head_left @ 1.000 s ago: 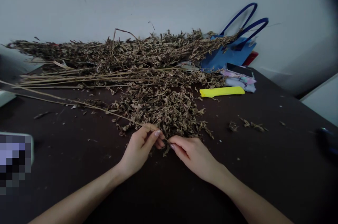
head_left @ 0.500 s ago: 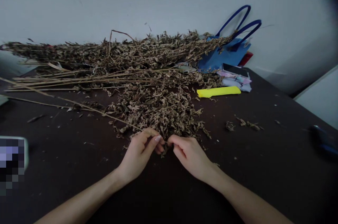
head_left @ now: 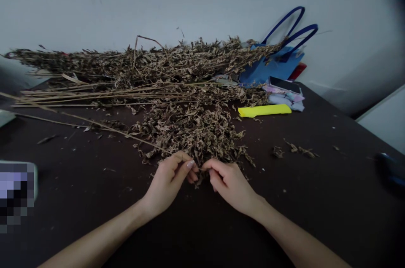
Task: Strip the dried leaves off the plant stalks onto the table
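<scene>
My left hand [head_left: 169,179] is closed in a pinch on a long, thin dried stem [head_left: 120,130], which runs from my fingers up to the far left. Close beside it, my right hand [head_left: 232,183] has its fingers curled at the stem's short end, the index fingertip against it. The right thumb hangs a little lower, and the exact grip is partly hidden. Under and beyond both hands spreads a heap of dried, curled brown leaves [head_left: 196,129]. A few leaf bits lie just below my fingertips.
Bare stalks [head_left: 82,94] and a thick bundle of leafy dried plants [head_left: 152,61] lie along the wall. At the right are a blue bag [head_left: 262,70], a phone [head_left: 284,84] on cloth, and a yellow strip [head_left: 265,110]. A blurred-out device [head_left: 15,192] sits at left.
The right thumb has come slightly away from the index finger. My left hand keeps its pinch on the stem. The whole view has shifted a little.
</scene>
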